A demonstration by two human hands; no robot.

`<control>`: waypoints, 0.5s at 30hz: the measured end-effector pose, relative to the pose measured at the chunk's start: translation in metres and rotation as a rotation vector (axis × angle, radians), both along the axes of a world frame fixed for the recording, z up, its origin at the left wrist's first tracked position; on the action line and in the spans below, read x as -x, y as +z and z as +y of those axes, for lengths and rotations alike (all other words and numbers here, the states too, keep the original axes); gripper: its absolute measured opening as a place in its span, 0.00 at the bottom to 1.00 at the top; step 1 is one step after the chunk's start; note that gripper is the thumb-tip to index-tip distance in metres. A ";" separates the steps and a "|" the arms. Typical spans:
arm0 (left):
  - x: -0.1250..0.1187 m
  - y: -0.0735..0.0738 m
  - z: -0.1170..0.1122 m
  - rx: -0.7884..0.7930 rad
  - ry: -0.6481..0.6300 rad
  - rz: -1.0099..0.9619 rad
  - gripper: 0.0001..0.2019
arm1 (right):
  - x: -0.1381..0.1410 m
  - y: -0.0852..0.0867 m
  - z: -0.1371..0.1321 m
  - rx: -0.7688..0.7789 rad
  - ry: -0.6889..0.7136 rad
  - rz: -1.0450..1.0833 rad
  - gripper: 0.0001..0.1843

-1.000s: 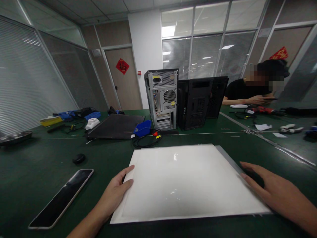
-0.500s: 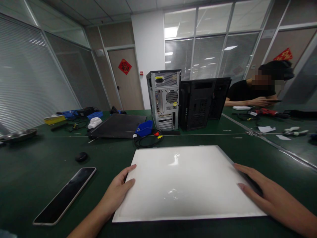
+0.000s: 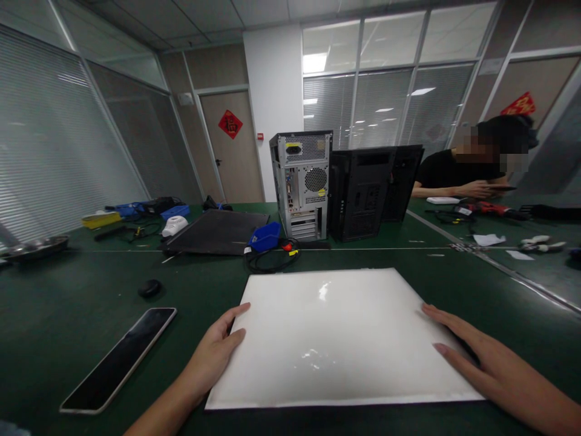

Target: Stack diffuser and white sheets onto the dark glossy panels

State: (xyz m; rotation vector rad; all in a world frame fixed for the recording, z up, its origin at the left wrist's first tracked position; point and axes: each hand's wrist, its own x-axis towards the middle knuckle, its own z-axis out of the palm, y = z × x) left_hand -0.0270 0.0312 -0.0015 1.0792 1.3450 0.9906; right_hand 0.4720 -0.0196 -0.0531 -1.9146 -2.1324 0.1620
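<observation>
A flat, glossy white panel (image 3: 345, 339) lies in front of me, over the green tabletop, with light glinting off its face. My left hand (image 3: 218, 342) grips its left edge, the thumb and a fingertip on the white surface and the other fingers out of sight. On the opposite side, my right hand (image 3: 476, 357) holds the right edge, thumb resting over the face and the fingers along the rim. Whether the panel touches the table all along its underside, I cannot tell.
Left of me lie a phone (image 3: 118, 360) and a small black round object (image 3: 149, 288). Behind the panel are a coiled cable (image 3: 258, 264), a black flat panel (image 3: 216, 231), a computer case (image 3: 306, 181) and black case parts (image 3: 363, 194). A person (image 3: 458, 169) sits at the far right.
My right hand and the panel's right edge have shifted slightly left. My left hand stays almost where it was. The other person's head has moved a little left.
</observation>
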 end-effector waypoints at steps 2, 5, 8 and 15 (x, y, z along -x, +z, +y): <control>0.002 -0.004 0.001 -0.018 -0.011 -0.017 0.32 | -0.002 -0.003 0.001 0.003 0.014 0.006 0.38; 0.004 -0.006 0.002 -0.027 -0.011 -0.030 0.31 | -0.003 -0.005 0.000 0.012 0.037 0.006 0.37; 0.003 -0.004 0.002 -0.022 0.003 -0.023 0.31 | -0.001 -0.002 -0.001 0.017 0.060 0.004 0.37; 0.001 0.000 0.000 0.002 0.048 -0.032 0.28 | 0.000 0.003 -0.002 -0.036 0.116 -0.043 0.35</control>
